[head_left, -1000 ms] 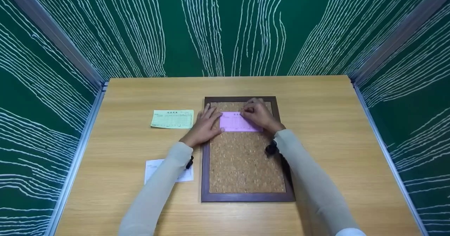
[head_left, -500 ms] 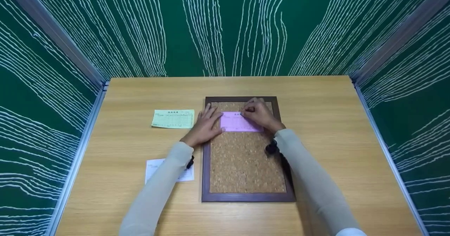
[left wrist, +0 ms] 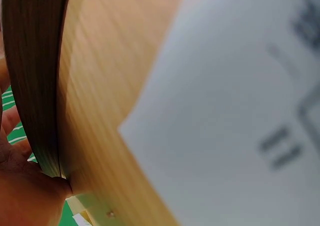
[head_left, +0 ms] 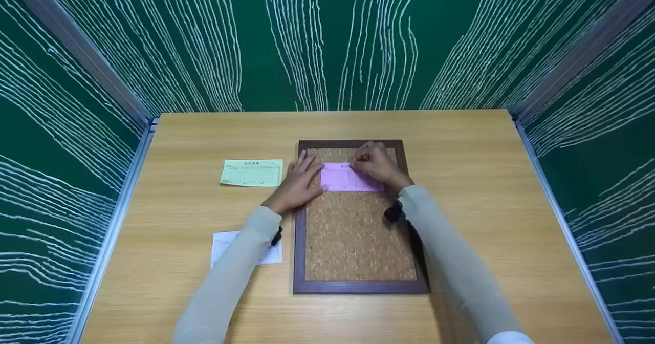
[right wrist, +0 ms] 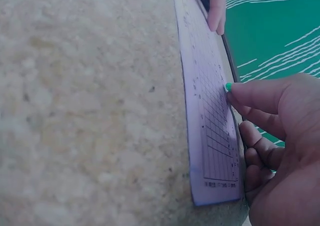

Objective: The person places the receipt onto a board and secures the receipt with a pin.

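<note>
Clearly pinned down for steadiness: pink slip (head_left: 348,177) flat on the upper part of the cork board (head_left: 358,231), left hand (head_left: 299,183) spread with straight fingers over its left edge and the dark frame, keeping the paper from sliding. Right hand (head_left: 376,162) curled at the slip's top edge, thumb and forefinger pinching a green-headed pin (right wrist: 228,87) against it. Beyond, a wooden table (head_left: 460,180) with a green slip (head_left: 252,173) and a white slip (head_left: 220,244) left of the board; green, white-lined walls (head_left: 327,42) around.

I see green slip (head_left: 252,173) lying on wooden table (head_left: 471,190); white slip (head_left: 225,244) nearer me; green walls (head_left: 327,42) around.
</note>
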A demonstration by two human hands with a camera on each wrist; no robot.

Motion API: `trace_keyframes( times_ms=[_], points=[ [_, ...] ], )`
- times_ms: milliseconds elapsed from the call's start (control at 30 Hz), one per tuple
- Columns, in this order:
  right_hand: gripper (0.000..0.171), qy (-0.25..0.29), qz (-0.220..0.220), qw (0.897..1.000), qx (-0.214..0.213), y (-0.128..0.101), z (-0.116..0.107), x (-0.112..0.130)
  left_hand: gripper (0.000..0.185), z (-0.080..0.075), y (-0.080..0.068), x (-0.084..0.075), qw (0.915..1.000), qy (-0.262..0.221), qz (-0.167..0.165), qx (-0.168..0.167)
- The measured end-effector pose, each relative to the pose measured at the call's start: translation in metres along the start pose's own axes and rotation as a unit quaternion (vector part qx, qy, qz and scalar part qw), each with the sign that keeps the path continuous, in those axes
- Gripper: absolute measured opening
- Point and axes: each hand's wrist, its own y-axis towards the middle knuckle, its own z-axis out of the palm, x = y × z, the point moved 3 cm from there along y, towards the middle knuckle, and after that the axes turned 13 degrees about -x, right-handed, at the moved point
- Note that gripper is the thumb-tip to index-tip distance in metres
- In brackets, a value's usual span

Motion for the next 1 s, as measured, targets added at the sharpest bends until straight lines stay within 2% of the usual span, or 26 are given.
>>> trace_keyframes(
  times_ms=[400,667,900,1000],
  points=[
    [0.016,-0.009,0.023,1.0,-0.001,0.0007,0.0016,0.001,0.074,-0.0001,-0.0009,-0.0007,1.0,0.0,-0.004,0.0],
    [0.024,-0.003,0.03,1.0,-0.006,0.0018,0.0035,0.0036,0.075,-0.0006,-0.0006,-0.0002,1.0,-0.001,-0.002,0.001],
    [0.03,-0.027,0.029,0.999,-0.007,0.005,0.0042,0.0066,0.074,-0.0001,-0.001,0.0012,0.9999,-0.011,0.0,0.001],
    [0.031,-0.021,0.032,0.999,-0.007,0.0045,0.0038,0.0068,0.074,0.0004,-0.0011,0.001,1.0,-0.007,0.0,0.003]
  ],
)
